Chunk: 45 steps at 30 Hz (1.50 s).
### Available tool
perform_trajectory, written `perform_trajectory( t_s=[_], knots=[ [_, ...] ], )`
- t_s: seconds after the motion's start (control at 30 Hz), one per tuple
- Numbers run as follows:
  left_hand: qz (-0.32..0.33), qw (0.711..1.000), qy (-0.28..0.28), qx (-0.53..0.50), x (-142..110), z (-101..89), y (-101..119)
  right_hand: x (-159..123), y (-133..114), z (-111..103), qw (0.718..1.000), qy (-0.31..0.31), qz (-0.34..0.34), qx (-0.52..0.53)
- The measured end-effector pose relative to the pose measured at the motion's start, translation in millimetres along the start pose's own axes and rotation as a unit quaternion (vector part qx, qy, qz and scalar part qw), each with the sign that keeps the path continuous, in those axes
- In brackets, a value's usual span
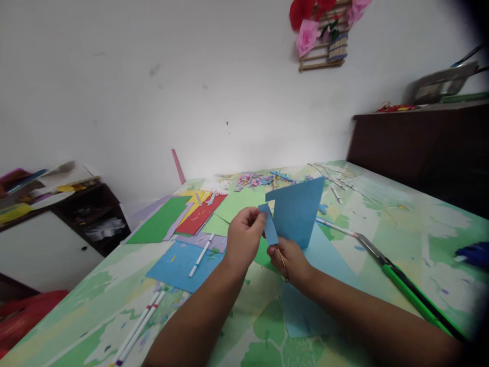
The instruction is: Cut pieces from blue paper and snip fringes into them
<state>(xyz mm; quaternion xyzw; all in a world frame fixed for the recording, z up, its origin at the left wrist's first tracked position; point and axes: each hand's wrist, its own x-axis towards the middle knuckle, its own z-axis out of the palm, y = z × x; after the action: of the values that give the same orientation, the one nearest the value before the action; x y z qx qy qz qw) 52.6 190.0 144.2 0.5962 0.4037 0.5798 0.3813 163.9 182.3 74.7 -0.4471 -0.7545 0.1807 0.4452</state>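
Observation:
My left hand (244, 237) pinches a narrow strip (269, 227) at the edge of a blue paper sheet (296, 210) held upright over the table. My right hand (292, 260) sits just below the sheet, closed on a small pair of scissors with golden handles (282, 262); the blades are hidden behind the paper. Both forearms reach in from the bottom of the view.
Blue, green, red, yellow and purple paper sheets (179, 216) lie on the green patterned table (401, 229), with white pens (201, 255), scraps (252, 179) and large green-handled shears (405, 288) at the right. A dark cabinet (412, 142) stands behind, a low shelf (57, 214) at left.

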Motion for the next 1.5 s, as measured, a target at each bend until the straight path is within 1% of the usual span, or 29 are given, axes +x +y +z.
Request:
perform_trajectory(
  t_s=[0.1,0.17,0.27,0.33,0.4,0.47,0.5,0.6,0.77,0.87,0.93,1.03,1.13,1.3,1.4,1.5],
  knots=[
    [0.012,1.0,0.005,-0.001,4.0,-4.8,-3.0,-3.0,-0.1,-4.5,1.0,0.012,-0.012,0.006],
    [0.009,1.0,0.019,-0.01,7.9,-7.6,-6.7,-3.5,-1.6,-11.5,0.999,0.026,-0.011,0.029],
    [-0.033,0.997,0.037,-0.064,15.0,-9.5,-12.3,1.6,1.8,-26.4,0.993,0.084,0.048,0.069],
    [-0.073,0.989,0.035,-0.121,19.1,-9.2,-14.6,8.6,11.6,-38.0,0.988,0.112,0.082,0.062],
    [-0.098,0.982,0.034,-0.156,21.9,-8.4,-15.1,16.2,26.7,-49.6,0.979,0.158,0.116,0.05],
    [-0.111,0.979,0.035,-0.168,23.0,-7.1,-14.6,21.8,42.7,-59.5,0.969,0.191,0.148,0.045],
    [-0.115,0.979,0.035,-0.166,23.1,-6.4,-14.2,23.3,49.6,-63.1,0.967,0.194,0.156,0.046],
    [-0.12,0.982,0.031,-0.142,22.3,-4.0,-13.6,23.1,62.2,-67.0,0.968,0.175,0.178,0.044],
    [-0.114,0.986,0.031,-0.115,22.3,-1.8,-16.8,20.6,70.2,-59.1,0.968,0.132,0.208,0.041],
    [-0.101,0.988,0.029,-0.11,22.5,-0.8,-20.2,23.5,79.8,-56.1,0.968,0.109,0.219,0.057],
    [-0.097,0.99,0.019,-0.101,21.8,0.9,-22.3,25.4,86.2,-55.5,0.969,0.091,0.22,0.069],
    [-0.099,0.991,-0.012,-0.085,19.3,5.0,-24.9,25.7,89.6,-53.6,0.971,0.062,0.216,0.084],
    [-0.108,0.991,-0.038,-0.073,15.6,9.6,-27.1,23.8,84.1,-48.2,0.974,0.037,0.204,0.092],
    [-0.121,0.986,-0.064,-0.092,9.0,14.4,-28.2,20.3,62.7,-39.8,0.98,0.019,0.187,0.066],
    [-0.121,0.986,-0.081,-0.086,6.1,14.3,-27.8,18.5,47.6,-44.9,0.986,0.003,0.165,0.022],
    [-0.111,0.988,-0.093,-0.06,4.1,12.9,-28.4,15.7,33.5,-56.9,0.987,-0.03,0.151,-0.041]
  ],
)
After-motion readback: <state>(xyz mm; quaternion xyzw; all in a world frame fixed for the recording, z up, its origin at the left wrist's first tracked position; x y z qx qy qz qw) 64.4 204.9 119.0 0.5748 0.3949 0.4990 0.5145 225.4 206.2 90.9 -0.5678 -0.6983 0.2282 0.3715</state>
